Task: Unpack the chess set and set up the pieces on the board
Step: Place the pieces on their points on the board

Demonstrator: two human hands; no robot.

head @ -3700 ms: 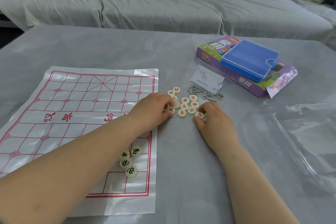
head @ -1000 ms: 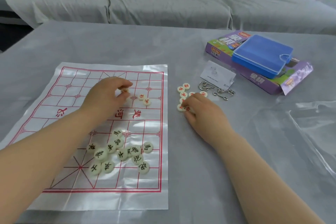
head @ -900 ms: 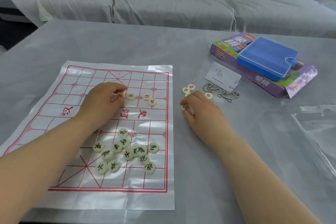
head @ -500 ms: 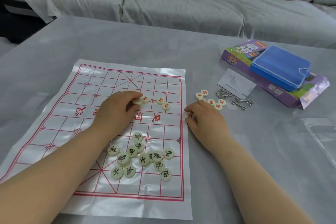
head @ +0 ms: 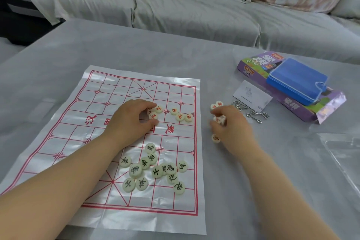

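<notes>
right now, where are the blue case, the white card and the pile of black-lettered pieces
blue case point(head: 296, 81), head view, middle of its lid
white card point(head: 251, 93), head view, centre of its face
black-lettered pieces point(head: 156, 171), head view, top of one piece mid-pile

One board point(head: 120, 91). Thirteen black-lettered pieces point(head: 156, 171), lower centre. Red-lettered pieces point(head: 179, 117): five plainly visible on the board, at least three right of it, others hidden. One blue case point(head: 297, 80), one purple box point(head: 292, 101), one card point(head: 251, 93).
</notes>
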